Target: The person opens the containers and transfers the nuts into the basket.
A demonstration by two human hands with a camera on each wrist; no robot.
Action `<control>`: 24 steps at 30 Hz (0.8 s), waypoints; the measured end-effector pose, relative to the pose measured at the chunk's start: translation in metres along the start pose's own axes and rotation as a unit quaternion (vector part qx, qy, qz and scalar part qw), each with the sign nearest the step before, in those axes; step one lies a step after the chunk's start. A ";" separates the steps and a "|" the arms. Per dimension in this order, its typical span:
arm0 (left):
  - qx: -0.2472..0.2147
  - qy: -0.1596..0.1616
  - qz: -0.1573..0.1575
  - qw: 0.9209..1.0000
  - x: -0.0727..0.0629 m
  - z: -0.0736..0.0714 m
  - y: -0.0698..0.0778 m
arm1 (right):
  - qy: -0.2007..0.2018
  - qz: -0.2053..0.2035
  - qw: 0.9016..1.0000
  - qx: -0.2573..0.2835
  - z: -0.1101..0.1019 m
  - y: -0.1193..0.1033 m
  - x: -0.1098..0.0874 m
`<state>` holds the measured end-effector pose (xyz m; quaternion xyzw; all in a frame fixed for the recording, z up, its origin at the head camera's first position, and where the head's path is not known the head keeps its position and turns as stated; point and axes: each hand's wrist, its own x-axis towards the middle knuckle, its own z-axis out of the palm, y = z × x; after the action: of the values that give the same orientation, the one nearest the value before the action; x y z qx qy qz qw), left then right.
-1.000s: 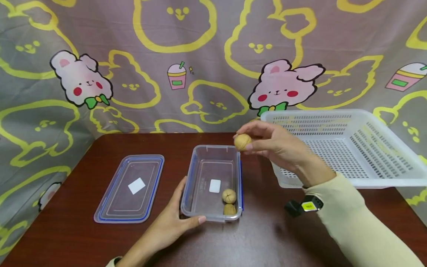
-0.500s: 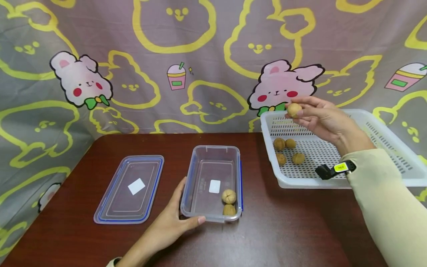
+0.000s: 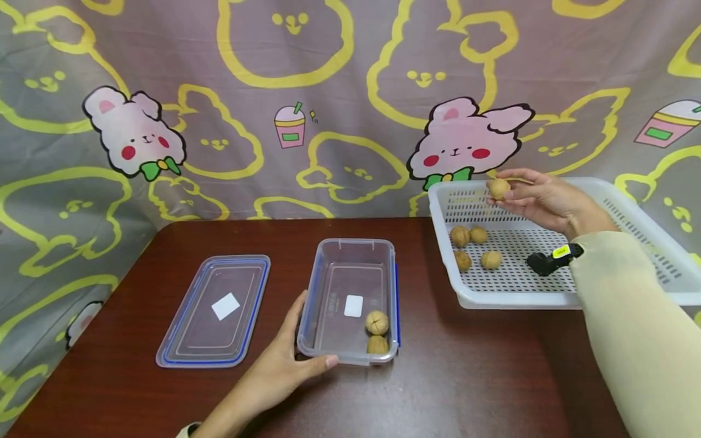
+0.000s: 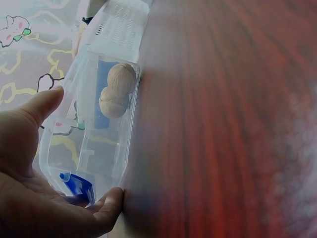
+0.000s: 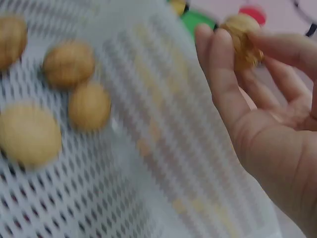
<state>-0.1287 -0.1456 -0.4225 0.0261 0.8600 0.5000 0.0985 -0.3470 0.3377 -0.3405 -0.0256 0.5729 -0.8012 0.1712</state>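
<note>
In the head view my right hand [image 3: 555, 201] pinches a walnut [image 3: 499, 189] between thumb and fingers, above the back part of the white perforated basket [image 3: 547, 298]. The right wrist view shows this walnut [image 5: 241, 42] at the fingertips. Several walnuts [image 3: 491, 260] lie at the basket's left side. My left hand [image 3: 276, 365] grips the near left corner of a clear plastic container [image 3: 347, 274], thumb along its front and fingers by its left wall. Two walnuts [image 3: 376, 323] sit in that container's near right corner. A blue latch [image 4: 79, 187] shows by the left fingers.
The container's clear lid [image 3: 216, 322], with a blue seal and white label, lies flat on the dark red table [image 3: 449, 377] to the left. A patterned curtain [image 3: 350, 109] hangs behind the table. The basket stands at the back right.
My right hand has moved from beside the container to above the basket, rightward and upward, still pinching the walnut. The basket's walnuts have come into view. My left hand stays at the container.
</note>
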 end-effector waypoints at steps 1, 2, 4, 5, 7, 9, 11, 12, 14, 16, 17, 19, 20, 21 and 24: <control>0.000 0.000 0.000 1.000 0.000 0.000 0.000 | -0.003 0.006 1.000 -0.015 -0.004 0.001 0.001; -0.001 0.000 0.001 1.000 0.000 0.000 0.000 | -0.006 0.012 1.000 -0.028 -0.008 0.002 0.002; -0.001 0.000 0.000 1.000 0.000 0.000 0.000 | -0.006 0.027 0.999 -0.046 -0.014 0.004 0.005; -0.003 0.000 0.000 1.000 0.000 0.000 0.001 | -0.004 0.037 0.998 -0.051 -0.017 0.005 0.006; -0.001 0.000 0.000 1.000 0.000 0.000 0.001 | 0.000 0.056 0.997 -0.058 -0.021 0.006 0.008; -0.003 0.000 0.000 1.000 0.001 0.000 0.001 | 0.013 0.084 0.994 -0.063 -0.023 0.007 0.010; -0.001 0.000 -0.001 1.000 0.001 0.001 0.000 | 0.024 0.116 0.990 -0.076 -0.025 0.008 0.012; 0.000 0.001 -0.002 1.000 0.001 0.001 0.000 | 0.027 0.129 0.988 -0.084 -0.025 0.009 0.013; -0.001 0.003 -0.004 1.000 0.001 0.001 0.000 | 0.033 0.156 0.982 -0.099 -0.026 0.010 0.015; 0.002 0.004 -0.006 1.000 0.000 0.001 0.001 | 0.028 0.178 0.977 -0.115 -0.027 0.012 0.018; 0.000 0.004 -0.007 1.000 0.000 0.001 0.001 | 0.025 0.186 0.975 -0.121 -0.028 0.012 0.018; 0.000 0.004 -0.006 1.000 0.000 0.001 0.000 | 0.019 0.202 0.971 -0.129 -0.029 0.013 0.020; 0.000 0.003 -0.004 1.000 0.000 0.001 0.000 | 0.018 0.209 0.969 -0.134 -0.030 0.014 0.021; -0.001 0.002 -0.003 1.000 0.001 0.001 0.000 | 0.015 0.216 0.966 -0.140 -0.031 0.014 0.021; -0.005 0.000 0.001 1.000 0.001 0.001 -0.001 | 0.009 0.237 0.957 -0.169 -0.031 0.017 0.023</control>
<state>-0.1296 -0.1446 -0.4238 0.0261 0.8573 0.5047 0.0984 -0.3713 0.3540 -0.3706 0.0891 0.6912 -0.6291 0.3444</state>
